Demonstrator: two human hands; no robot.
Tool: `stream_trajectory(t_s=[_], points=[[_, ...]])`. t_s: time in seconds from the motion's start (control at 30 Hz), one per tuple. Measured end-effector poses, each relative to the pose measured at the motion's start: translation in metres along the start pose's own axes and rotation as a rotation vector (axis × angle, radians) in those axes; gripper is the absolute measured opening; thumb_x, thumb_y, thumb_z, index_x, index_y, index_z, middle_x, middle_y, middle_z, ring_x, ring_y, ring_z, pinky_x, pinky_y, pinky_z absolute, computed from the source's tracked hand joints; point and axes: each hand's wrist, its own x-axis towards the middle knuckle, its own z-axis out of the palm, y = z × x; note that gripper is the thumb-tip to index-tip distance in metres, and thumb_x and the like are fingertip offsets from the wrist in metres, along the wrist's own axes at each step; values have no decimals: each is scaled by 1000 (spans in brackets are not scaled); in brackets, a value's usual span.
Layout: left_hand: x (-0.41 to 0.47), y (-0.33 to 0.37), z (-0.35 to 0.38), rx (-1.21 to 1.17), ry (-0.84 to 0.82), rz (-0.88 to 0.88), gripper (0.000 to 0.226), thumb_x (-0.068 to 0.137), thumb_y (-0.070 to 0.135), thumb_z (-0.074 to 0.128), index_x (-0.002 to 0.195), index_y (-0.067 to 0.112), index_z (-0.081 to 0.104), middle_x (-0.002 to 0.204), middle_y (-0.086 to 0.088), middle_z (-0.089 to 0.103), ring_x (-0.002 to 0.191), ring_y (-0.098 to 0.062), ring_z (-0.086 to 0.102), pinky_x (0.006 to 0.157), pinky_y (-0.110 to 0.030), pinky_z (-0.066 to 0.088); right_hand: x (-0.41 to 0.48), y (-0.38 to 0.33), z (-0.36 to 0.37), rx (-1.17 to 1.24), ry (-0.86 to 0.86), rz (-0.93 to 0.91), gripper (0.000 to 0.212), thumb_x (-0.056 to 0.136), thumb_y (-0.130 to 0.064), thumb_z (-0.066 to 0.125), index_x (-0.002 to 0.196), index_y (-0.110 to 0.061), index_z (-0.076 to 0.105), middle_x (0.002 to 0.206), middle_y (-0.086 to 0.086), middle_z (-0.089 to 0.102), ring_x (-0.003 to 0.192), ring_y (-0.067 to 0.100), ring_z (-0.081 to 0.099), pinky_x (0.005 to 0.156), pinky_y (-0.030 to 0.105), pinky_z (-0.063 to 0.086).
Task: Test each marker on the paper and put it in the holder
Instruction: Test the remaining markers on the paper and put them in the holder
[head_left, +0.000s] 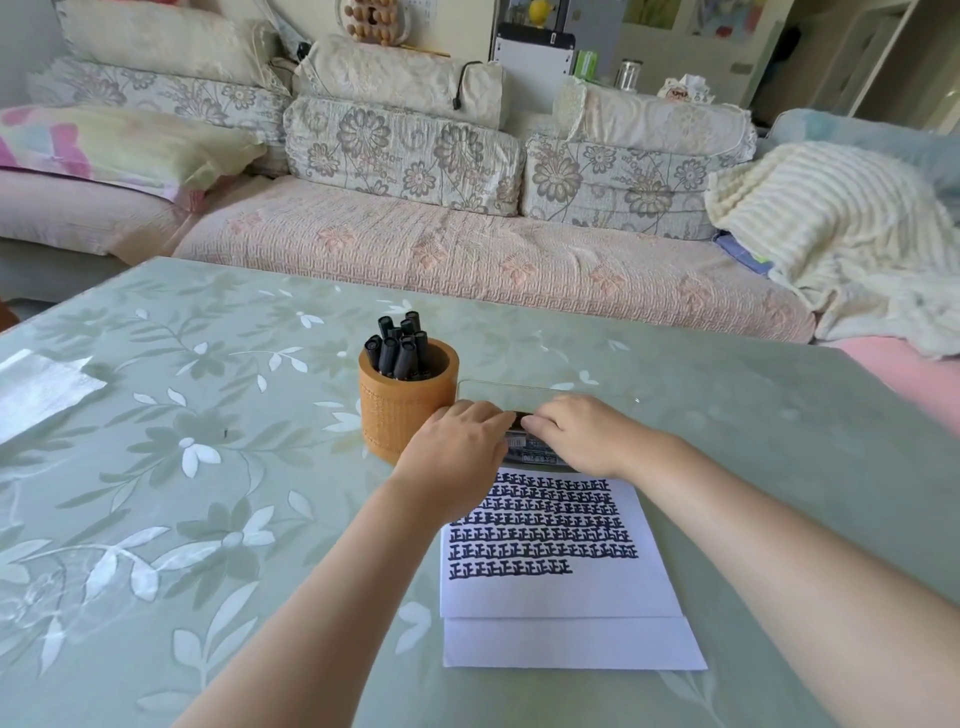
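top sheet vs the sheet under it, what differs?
The top sheet carries rows of dark marks on its far part; the lower sheet is blank where it shows. The top sheet is mostly in view; the lower sheet shows only as a strip along the near edge. The lower sheet juts out a little further to the right. Both are white and lie flat on the table.

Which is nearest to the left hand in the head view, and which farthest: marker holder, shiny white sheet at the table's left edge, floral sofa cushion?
1. Nearest: marker holder, right beside the left hand, on its left.
2. Next: white sheet, at the left edge of the table.
3. Farthest: floral cushion, on the sofa beyond the table.
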Motion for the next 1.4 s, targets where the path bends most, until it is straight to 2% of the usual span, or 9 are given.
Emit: stream_trajectory(t_s=[0.2, 0.3, 0.4, 0.57, 0.67, 0.97, 1.13, 1.3, 1.4], points=[[-1, 1, 5, 48, -3, 6, 41, 101, 31, 38, 140, 22, 44, 129, 4, 56, 118, -19, 51, 105, -33, 30, -1, 4, 9, -41, 69, -37, 34, 104, -41, 35, 80, -19, 44, 82, -2, 48, 87, 22, 50, 78, 37, 38], [3, 1, 3, -23, 45, 7, 36, 100, 27, 44, 135, 20, 49, 121, 2, 58, 112, -22, 53, 99, -36, 40, -2, 10, 12, -121, 219, -107, 31, 103, -40, 34, 83, -20, 44, 84, -6, 49, 89, 21, 49, 90, 41, 40], [9, 2, -3, -54, 160, 42, 29, 97, 18, 53, 125, 16, 59, 106, 0, 61, 97, -22, 53, 85, -41, 48, -7, 11, 6, -44, 282, -132, 39, 99, -49, 30, 92, -19, 53, 89, -6, 57, 88, 19, 53, 86, 40, 42], [11, 8, -19, -80, 307, 100, 19, 94, 10, 59, 111, 12, 67, 96, -1, 63, 86, -21, 53, 75, -35, 49, -29, 9, 0, 257, 386, -119, 9, 94, -35, 58, 97, -26, 57, 93, -11, 57, 87, 10, 54, 74, 28, 41], [7, 12, -26, -88, 327, 109, 18, 95, 12, 58, 110, 11, 68, 98, -1, 62, 87, -21, 55, 73, -35, 51, -44, 9, 4, 484, 409, -45, 19, 84, -20, 71, 93, -32, 59, 93, -9, 61, 85, 5, 58, 75, 19, 45], [-17, 39, -28, -335, 153, 32, 12, 92, 26, 62, 103, 25, 67, 87, 14, 63, 77, -3, 61, 68, -31, 54, -79, -7, -1, 1257, 455, 54, 14, 87, -3, 70, 92, -16, 74, 69, 1, 61, 57, 14, 49, 58, 26, 43], [-32, 59, -33, -377, -22, 45, 14, 91, 27, 62, 103, 30, 69, 90, 14, 69, 79, -3, 64, 71, -32, 55, -91, -15, 9, 1172, 395, 50, 14, 100, -14, 54, 101, -22, 66, 83, -4, 70, 83, 16, 65, 80, 43, 55], [-37, 58, -36, -279, 69, 1, 21, 92, 28, 62, 113, 28, 65, 103, 16, 60, 85, -1, 60, 72, -30, 55, -114, -9, 16, 1021, 314, 48, 23, 105, -17, 40, 113, -29, 59, 70, 2, 50, 48, 18, 53, 49, 25, 44], [-36, 60, -38, -272, 136, 16, 35, 93, 27, 60, 128, 27, 57, 113, 14, 56, 95, -1, 55, 78, -22, 52, -120, -2, 25, 830, 223, 82, 27, 104, -28, 43, 123, -41, 58, 65, -4, 48, 54, 16, 44, 54, 27, 36]])
